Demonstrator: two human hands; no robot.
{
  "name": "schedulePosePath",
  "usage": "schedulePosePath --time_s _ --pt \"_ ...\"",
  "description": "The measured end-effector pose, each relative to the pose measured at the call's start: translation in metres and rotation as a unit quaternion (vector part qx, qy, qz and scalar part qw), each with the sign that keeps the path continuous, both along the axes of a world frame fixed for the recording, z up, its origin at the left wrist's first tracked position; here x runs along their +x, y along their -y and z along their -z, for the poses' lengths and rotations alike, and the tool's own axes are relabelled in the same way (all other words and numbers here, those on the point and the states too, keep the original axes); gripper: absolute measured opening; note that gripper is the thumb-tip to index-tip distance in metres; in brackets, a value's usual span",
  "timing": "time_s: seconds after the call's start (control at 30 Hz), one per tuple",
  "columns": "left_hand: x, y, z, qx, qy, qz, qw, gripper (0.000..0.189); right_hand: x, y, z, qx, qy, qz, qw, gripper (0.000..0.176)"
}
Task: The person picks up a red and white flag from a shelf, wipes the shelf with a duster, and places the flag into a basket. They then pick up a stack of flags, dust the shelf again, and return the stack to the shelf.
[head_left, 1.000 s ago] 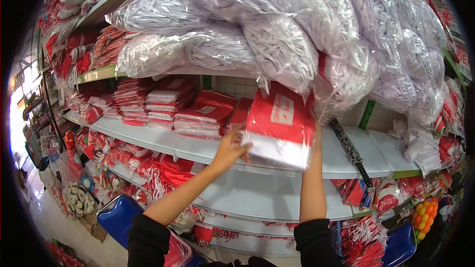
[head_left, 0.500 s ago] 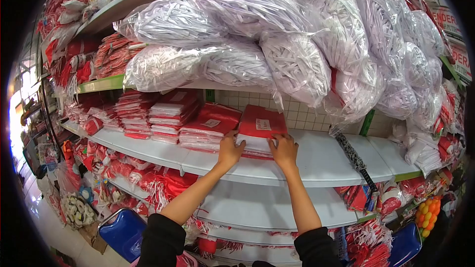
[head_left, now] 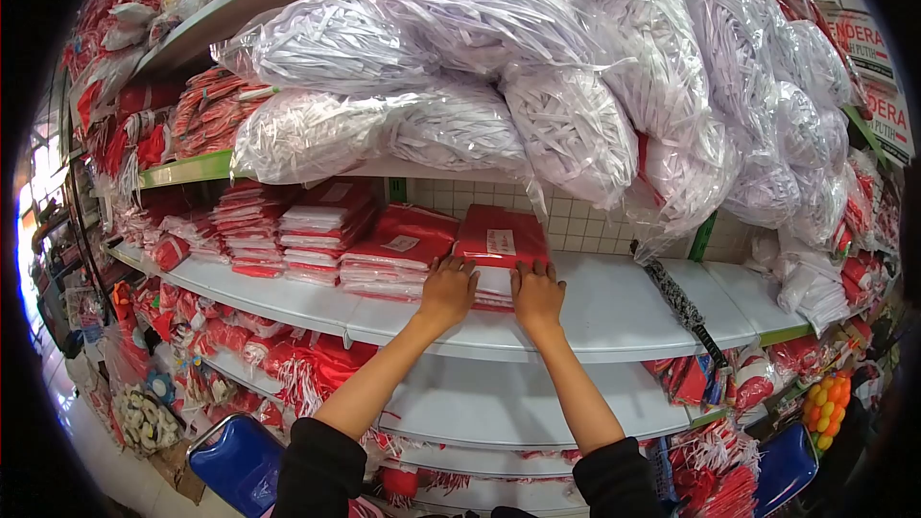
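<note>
A stack of folded red-and-white cloth packs [head_left: 501, 230] lies on the middle shelf, with a white label on its red top. My left hand [head_left: 449, 290] rests on its front left corner, fingers spread over the edge. At the front right corner, my right hand [head_left: 539, 294] touches the stack with its fingers laid over the top edge. Neither hand is wrapped round a pack. Close by on the left sits another labelled stack in clear plastic [head_left: 403, 242]. The hands partly hide the front of the stack between them.
Large plastic bags of white strips [head_left: 460, 125] bulge from the shelf above, overhanging the stacks. More folded stacks [head_left: 321, 230] line the shelf leftward. A black-and-white fuzzy strap [head_left: 676, 302] hangs over the shelf edge at right. A blue chair [head_left: 235, 465] stands below left.
My hands have shifted slightly on the stack, and the fingers now lie further over its top edge. The view has moved a little; the stack looks much the same.
</note>
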State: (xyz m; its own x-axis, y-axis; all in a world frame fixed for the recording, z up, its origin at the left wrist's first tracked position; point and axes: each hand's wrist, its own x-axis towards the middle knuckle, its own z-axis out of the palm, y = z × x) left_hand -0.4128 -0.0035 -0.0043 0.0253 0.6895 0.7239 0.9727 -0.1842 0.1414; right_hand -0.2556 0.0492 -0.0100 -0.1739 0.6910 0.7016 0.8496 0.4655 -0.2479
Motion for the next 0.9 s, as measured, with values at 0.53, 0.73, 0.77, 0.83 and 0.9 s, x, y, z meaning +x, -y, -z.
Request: schedulePosePath --time_s 0.53,0.73,0.77,0.83,0.9 --pt "0.044 0.035 0.024 0.06 -0.042 -0.073 0.995 0.051 0.023 0.046 0.023 0.089 -0.04 -0.102 0.99 0.047" --pt "0.083 0.083 0.05 -0.001 -0.011 -0.079 0.997 0.06 0.047 0.08 0.049 0.175 -0.109 -0.261 0.943 0.043" --pt "0.089 0.092 0.061 -0.001 0.01 -0.08 0.997 0.06 0.05 0.085 0.065 0.179 -0.095 -0.273 0.94 0.043" --pt "0.1 0.115 0.088 -0.002 0.056 -0.085 0.995 0.062 0.06 0.101 0.109 0.181 -0.064 -0.302 0.934 0.041" --pt "0.109 0.145 0.128 0.013 0.141 -0.115 0.983 0.061 0.068 0.13 0.158 0.116 -0.07 -0.348 0.928 0.042"
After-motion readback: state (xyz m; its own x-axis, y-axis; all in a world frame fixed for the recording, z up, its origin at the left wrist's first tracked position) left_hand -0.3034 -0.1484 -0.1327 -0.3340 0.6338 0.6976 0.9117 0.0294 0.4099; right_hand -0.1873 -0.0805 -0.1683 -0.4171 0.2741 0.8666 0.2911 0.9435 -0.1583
